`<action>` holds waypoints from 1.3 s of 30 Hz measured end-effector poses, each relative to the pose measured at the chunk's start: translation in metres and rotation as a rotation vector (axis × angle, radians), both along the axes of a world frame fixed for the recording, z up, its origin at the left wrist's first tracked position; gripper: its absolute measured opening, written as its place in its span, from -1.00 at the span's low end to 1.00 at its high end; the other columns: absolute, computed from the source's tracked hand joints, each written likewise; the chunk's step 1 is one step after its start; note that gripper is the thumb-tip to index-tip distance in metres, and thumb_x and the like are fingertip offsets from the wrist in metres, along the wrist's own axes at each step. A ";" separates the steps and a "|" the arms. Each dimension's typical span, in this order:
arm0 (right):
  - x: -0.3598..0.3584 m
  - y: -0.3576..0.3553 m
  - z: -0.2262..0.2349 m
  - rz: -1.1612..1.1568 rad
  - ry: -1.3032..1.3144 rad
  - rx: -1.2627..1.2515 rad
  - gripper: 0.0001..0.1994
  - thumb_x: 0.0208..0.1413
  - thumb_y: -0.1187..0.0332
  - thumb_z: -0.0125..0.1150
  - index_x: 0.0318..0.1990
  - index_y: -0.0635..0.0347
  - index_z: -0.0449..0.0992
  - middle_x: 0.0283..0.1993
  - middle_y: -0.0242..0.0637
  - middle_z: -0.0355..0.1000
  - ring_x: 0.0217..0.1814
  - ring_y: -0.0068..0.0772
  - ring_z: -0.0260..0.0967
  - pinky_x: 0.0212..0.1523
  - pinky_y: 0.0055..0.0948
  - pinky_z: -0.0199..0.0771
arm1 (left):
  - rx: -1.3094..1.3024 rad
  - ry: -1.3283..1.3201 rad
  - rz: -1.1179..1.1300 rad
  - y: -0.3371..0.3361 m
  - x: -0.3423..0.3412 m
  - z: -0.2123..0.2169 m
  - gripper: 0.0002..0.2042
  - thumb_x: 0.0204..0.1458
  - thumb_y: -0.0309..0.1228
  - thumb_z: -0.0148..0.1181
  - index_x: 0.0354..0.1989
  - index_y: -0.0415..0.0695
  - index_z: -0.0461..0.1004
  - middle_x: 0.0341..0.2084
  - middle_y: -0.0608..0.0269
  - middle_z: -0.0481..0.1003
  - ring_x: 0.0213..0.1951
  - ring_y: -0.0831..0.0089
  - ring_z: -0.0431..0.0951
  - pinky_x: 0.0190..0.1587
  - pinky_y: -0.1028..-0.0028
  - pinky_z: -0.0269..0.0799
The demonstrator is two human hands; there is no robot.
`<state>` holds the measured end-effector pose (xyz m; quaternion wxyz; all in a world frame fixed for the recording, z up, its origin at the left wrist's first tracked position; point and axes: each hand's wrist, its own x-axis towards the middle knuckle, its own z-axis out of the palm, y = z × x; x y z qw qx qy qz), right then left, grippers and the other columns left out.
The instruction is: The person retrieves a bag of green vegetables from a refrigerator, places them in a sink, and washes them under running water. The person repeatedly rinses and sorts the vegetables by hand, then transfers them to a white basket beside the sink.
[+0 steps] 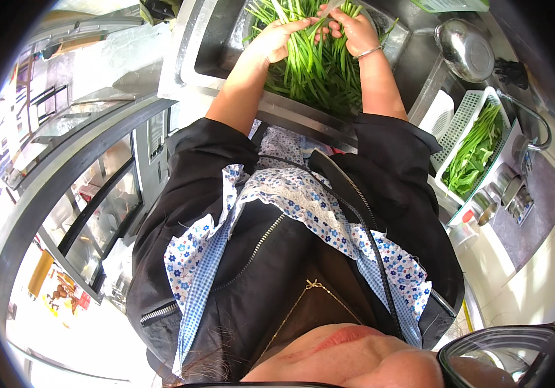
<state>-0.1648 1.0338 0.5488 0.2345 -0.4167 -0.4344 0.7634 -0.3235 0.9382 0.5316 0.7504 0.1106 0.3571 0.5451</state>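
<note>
A big heap of long-stemmed leafy greens (310, 71) fills the middle of a steel sink (219, 39) in front of me. My left hand (279, 40) is closed round a few stems, its fingers pointing right over the heap. Opposite it, my right hand (354, 33) has its fingers curled in and pinched on stems near the left fingertips. The hands almost meet. A pale, slender piece shows by the right thumb, and I cannot make out what it is. The leafy ends hang toward me, partly in shade.
On the right, a metal bowl (465, 50) rests by the sink's side. Nearer stands a white slotted plastic basket (462, 126) with more greens (475, 152) in it. Several metal cups (484, 205) are beside that basket. A glass-fronted cabinet (106, 207) is at the left.
</note>
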 end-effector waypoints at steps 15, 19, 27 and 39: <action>-0.012 -0.002 -0.016 -0.043 -0.072 0.012 -0.78 0.16 0.26 0.07 -0.28 0.22 0.55 -0.62 -0.44 0.32 -0.70 -0.62 0.11 -0.66 -0.58 0.14 | 0.073 0.129 0.003 -0.012 -0.004 -0.003 -0.77 0.03 -0.40 0.22 -0.16 -0.22 0.47 -0.38 0.16 0.54 -0.41 0.47 0.53 -0.39 0.48 0.50; -0.012 0.019 -0.022 -0.408 -0.280 0.131 -0.77 0.17 0.22 0.09 -0.39 0.19 0.49 -0.54 -0.37 0.38 -0.56 -0.43 0.31 -0.54 -0.43 0.31 | 0.040 0.424 -0.146 -0.012 0.000 -0.004 -0.77 -0.03 -0.45 0.24 -0.20 -0.28 0.50 -0.39 0.17 0.55 -0.32 0.43 0.55 -0.22 0.48 0.45; 0.065 0.094 -0.011 -0.479 0.380 -0.037 -0.77 0.21 0.19 0.03 -0.29 0.17 0.39 -0.36 -0.09 0.49 -0.41 -0.19 0.42 -0.32 -0.17 0.50 | 0.047 0.621 -0.131 -0.019 -0.027 -0.050 -0.75 -0.02 -0.44 0.24 -0.16 -0.25 0.47 -0.40 0.24 0.53 -0.31 0.50 0.51 -0.15 0.50 0.40; 0.012 0.010 0.025 0.197 0.529 -0.294 -0.66 0.24 0.20 -0.03 0.07 0.17 0.34 0.15 -0.08 0.32 0.03 0.09 0.40 -0.16 -0.02 0.51 | -0.038 0.101 0.294 -0.037 -0.067 -0.055 -0.71 0.12 -0.52 -0.03 0.01 -0.36 0.34 -0.01 -0.07 0.41 -0.01 0.11 0.47 0.04 0.26 0.41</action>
